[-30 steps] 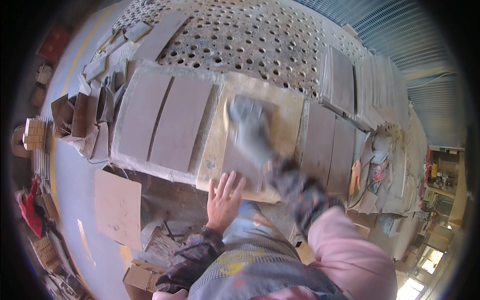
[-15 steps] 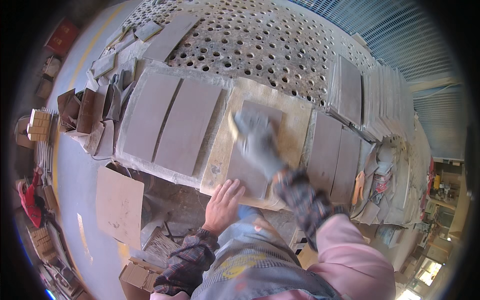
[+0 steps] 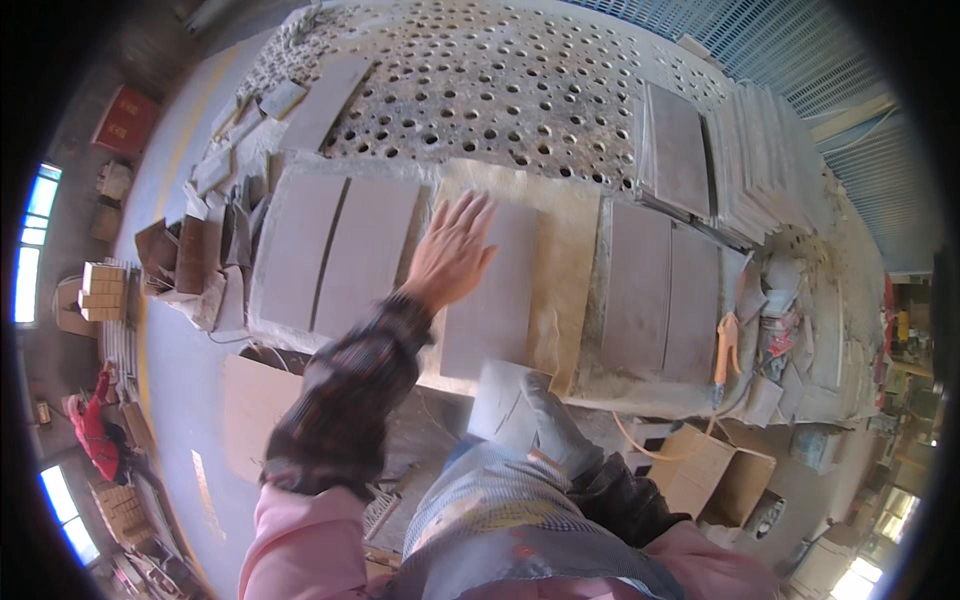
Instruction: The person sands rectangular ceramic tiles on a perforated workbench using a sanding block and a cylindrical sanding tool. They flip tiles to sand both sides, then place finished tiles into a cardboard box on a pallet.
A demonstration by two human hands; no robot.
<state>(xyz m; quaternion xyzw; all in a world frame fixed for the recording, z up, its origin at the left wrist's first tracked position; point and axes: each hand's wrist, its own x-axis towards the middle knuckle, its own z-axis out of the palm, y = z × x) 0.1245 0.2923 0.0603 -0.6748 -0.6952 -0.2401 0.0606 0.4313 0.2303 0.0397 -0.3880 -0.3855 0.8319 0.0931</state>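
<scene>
The gloved right hand (image 3: 562, 428), gripping a pale flat pad (image 3: 505, 405), had withdrawn from the grey tile (image 3: 495, 305) on the yellowish board (image 3: 566, 275), while the open left hand (image 3: 453, 252) had advanced over the tile's far left edge, contact unconfirmed, interrupting the pad's work there.

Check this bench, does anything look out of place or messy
Yes: scraps lie jumbled at the left end of the bench, and a mixed heap sits at the right end beside an orange tool. They look untidy against the aligned grey panels.
</scene>
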